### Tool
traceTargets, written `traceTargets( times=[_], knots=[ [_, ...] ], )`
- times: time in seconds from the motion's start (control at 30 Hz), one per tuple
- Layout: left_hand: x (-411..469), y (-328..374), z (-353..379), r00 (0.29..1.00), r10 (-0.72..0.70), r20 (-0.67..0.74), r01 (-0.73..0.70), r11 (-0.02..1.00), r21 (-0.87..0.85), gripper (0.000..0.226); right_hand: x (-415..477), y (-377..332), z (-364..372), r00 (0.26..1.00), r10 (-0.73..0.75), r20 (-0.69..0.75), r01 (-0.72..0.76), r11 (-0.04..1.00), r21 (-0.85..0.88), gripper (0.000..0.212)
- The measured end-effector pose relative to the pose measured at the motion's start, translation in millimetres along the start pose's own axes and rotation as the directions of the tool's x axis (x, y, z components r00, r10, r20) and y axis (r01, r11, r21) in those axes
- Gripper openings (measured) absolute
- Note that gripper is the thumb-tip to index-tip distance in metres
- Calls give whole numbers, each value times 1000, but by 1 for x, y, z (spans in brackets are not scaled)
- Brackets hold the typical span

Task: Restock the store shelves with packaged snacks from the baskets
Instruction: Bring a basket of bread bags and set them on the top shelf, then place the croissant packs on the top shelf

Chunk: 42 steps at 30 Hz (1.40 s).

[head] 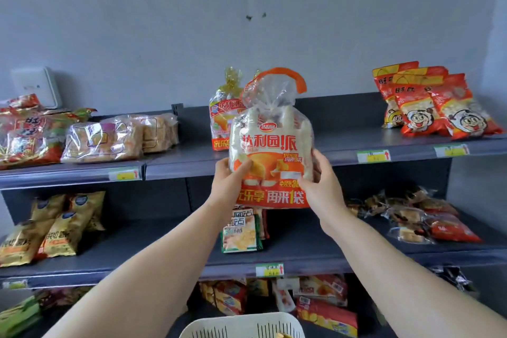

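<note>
Bag was held upright before top shelf, approx. at its edge; L hand and R hand each gripped a lower side; probably light, soft, slippery, crushable; support low sides, not neck.

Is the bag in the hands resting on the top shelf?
No, the left hand and right hand hold the bag up in front of it.

Snack bag: small logo 达利园 up top, big red 达利园派 mid, bottom band 再来1袋. 2nd bag behind it: 达利园 too. Red bags at rt: 旺 only. Price tags: too blurry.
</note>
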<state>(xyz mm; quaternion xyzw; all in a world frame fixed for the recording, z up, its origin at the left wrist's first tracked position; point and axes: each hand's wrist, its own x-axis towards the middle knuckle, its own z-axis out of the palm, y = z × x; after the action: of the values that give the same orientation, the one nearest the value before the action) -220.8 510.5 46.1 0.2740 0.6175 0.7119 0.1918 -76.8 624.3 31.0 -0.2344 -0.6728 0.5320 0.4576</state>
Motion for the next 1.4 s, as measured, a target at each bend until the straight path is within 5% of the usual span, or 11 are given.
traceTargets(
  times=[0.3,0.47,0.6,0.83,1.0,1.1,1.27,1.4],
  knots=[
    [137,45,6,965,261,23,-261,947,190,55,126,-33,48,989,-145,-21,143,988,-54,70],
    [191,20,10,965,260,-20,-233,896,378,47,181,-5,68,993,-113,43,120,962,-246,82],
    [209,-9,1,967,255,-24,-175,724,667,59,193,22,76,991,-12,134,75,879,-471,90],
    [217,-18,6,962,271,-41,-130,584,801,62,205,43,79,994,20,109,61,728,-683,87],
    [197,-23,9,897,412,-162,-198,700,686,71,183,48,63,989,-50,136,128,744,-655,84],
    [175,-26,13,828,508,-239,-275,738,616,66,161,51,51,980,-136,142,197,653,-731,78],
    [131,-41,23,828,556,-79,-311,571,760,61,123,66,30,949,-139,284,316,442,-839,70],
    [85,-58,26,885,443,146,-327,367,871,62,81,83,14,932,-62,358,354,377,-856,68]
  ],
)
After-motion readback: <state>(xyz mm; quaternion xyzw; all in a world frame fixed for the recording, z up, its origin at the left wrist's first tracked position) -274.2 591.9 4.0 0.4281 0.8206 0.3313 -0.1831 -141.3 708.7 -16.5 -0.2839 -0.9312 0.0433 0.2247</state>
